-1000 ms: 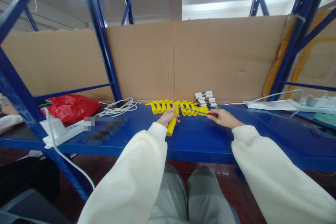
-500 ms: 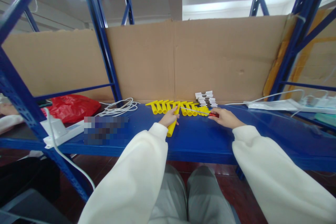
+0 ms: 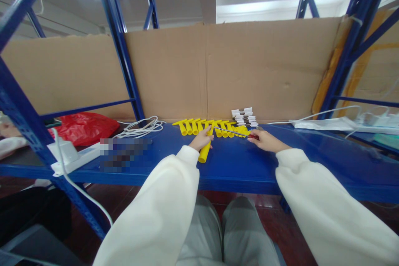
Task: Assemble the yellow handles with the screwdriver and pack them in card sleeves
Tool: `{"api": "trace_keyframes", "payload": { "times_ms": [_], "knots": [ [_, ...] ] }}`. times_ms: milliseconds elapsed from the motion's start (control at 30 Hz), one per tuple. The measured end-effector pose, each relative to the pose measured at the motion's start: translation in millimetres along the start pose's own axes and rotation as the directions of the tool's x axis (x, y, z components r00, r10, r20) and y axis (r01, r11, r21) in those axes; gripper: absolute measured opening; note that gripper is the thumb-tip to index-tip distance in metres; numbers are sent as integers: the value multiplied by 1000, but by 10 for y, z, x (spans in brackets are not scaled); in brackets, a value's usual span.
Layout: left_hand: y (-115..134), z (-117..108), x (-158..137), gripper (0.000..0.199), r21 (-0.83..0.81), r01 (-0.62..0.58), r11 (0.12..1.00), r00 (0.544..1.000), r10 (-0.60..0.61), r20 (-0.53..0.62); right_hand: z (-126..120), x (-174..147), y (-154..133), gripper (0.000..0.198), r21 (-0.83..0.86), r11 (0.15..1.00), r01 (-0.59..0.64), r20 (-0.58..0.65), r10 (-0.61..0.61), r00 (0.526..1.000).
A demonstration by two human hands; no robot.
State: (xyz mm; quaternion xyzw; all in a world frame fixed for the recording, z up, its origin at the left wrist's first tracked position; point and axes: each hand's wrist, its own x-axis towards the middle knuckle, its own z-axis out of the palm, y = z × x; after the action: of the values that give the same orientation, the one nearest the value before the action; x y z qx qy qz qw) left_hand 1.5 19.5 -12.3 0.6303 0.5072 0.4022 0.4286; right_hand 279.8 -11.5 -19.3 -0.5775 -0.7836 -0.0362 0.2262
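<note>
My left hand [image 3: 201,139] is closed around a yellow plastic handle [image 3: 204,153], its round end tilted down toward me. In my right hand [image 3: 264,140] is the red grip of a screwdriver [image 3: 231,132]. The thin metal shaft points left, and its tip reaches the upper part of the yellow handle by my left thumb. Behind my hands lies a row of similar yellow handles [image 3: 187,128]. Small yellow pieces [image 3: 241,131] lie to the right of that row. A stack of white pieces with dark middles [image 3: 245,117] rests behind them.
A blue table [image 3: 174,156] backs onto a cardboard panel [image 3: 168,75]. On the left are a red plastic bag [image 3: 85,128], coiled white cable [image 3: 141,128] and a white power strip [image 3: 77,162]. Another person's sleeve [image 3: 12,146] shows at far left. Blue posts [image 3: 120,45] frame the space.
Both hands stay nearly in place, still holding the yellow handle and the screwdriver. The screwdriver's shaft looks slightly darker, as if turned a little; otherwise hardly anything differs.
</note>
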Motion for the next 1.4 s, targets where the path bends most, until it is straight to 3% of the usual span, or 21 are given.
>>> {"api": "trace_keyframes", "payload": {
  "times_ms": [300, 433, 633, 867, 1067, 1400],
  "knots": [
    [-60, -30, 94, 65, -30, -90, 995, 996, 90, 2, 47, 29, 150, 15, 16, 999, -28, -29, 28, 999],
    [-92, -38, 144, 57, -38, -135, 990, 989, 133, -61, 60, 32, 194, 14, 12, 1000, -20, -39, 20, 999],
    [-129, -30, 150, 52, 84, -185, 979, 963, 198, -181, 15, 9, 136, 16, -10, 999, -47, 6, 47, 999],
    [-137, -23, 158, 60, 101, -146, 984, 964, 164, -211, 9, 5, 133, 16, -22, 999, -43, 14, 44, 999],
    [-135, -40, 178, 67, 57, -130, 990, 960, 140, -240, -24, -2, 103, 16, -69, 990, -121, 52, 124, 991],
    [-98, -13, 170, 64, -91, 13, 996, 972, -34, -232, -72, -18, 303, 19, -217, 957, -193, 105, 220, 970]
  ]
}}
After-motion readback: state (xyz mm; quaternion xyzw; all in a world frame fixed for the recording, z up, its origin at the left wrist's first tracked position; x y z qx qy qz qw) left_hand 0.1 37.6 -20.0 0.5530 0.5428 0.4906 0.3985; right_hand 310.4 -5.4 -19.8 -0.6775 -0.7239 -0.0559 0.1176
